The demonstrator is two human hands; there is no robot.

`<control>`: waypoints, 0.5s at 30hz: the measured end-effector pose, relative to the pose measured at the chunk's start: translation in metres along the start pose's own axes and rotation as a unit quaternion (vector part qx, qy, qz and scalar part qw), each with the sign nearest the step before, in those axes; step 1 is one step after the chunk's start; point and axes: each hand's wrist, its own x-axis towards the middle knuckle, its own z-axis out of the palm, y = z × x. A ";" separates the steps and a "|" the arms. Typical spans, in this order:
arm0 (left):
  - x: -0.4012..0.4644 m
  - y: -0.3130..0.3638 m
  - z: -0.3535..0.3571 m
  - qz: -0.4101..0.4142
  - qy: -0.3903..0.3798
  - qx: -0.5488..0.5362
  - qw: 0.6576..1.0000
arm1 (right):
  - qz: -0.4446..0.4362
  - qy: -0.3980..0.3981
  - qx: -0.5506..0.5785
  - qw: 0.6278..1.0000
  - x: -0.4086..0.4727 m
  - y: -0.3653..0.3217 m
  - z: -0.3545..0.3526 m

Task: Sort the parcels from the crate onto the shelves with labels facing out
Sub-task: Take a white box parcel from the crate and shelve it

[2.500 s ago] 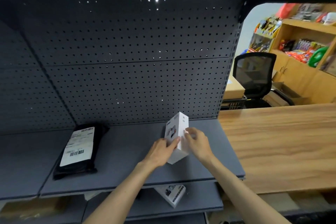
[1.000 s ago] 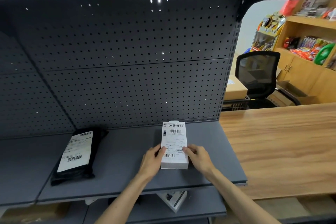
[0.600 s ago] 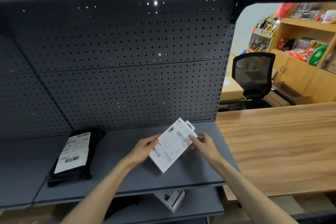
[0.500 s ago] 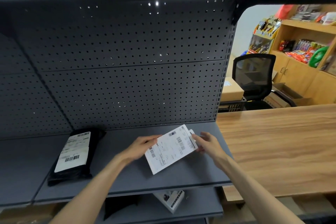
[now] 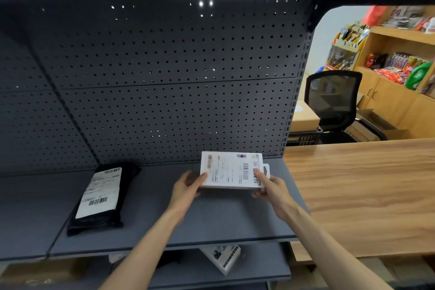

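A flat white box parcel (image 5: 229, 169) with a barcode label on its upper face is held lengthwise over the right part of the grey shelf (image 5: 211, 223), close to the pegboard back. My left hand (image 5: 188, 187) grips its left end, thumb on the label. My right hand (image 5: 268, 183) grips its right end by the hang tab, thumb on top and fingers underneath. A black bag parcel (image 5: 101, 197) lies on the shelf's left side with its white label facing up.
A wooden counter (image 5: 362, 195) adjoins the shelf on the right. Another white box (image 5: 223, 258) lies on the lower shelf (image 5: 259, 268). Beyond stand a black office chair (image 5: 334, 101), a cardboard box (image 5: 303, 115) and wooden shelves of goods (image 5: 400, 58).
The white box went from lying flat and pointing at the pegboard to being lifted and turned clockwise. It is now crosswise, nearer the back panel, with both hands still on its ends.
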 end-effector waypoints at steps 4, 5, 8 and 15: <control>-0.012 -0.009 0.026 -0.057 -0.031 -0.144 0.988 | 0.004 -0.012 0.042 0.999 -0.005 0.004 0.012; -0.012 -0.011 0.032 -0.056 -0.033 -0.169 0.983 | 0.002 -0.017 0.044 0.999 -0.007 0.006 0.016; -0.012 -0.011 0.047 -0.063 -0.007 -0.254 0.965 | 0.015 -0.035 0.057 0.998 -0.015 0.014 0.025; -0.001 0.008 0.037 -0.026 0.027 -0.192 0.981 | 0.037 -0.069 -0.037 0.996 -0.016 0.018 0.018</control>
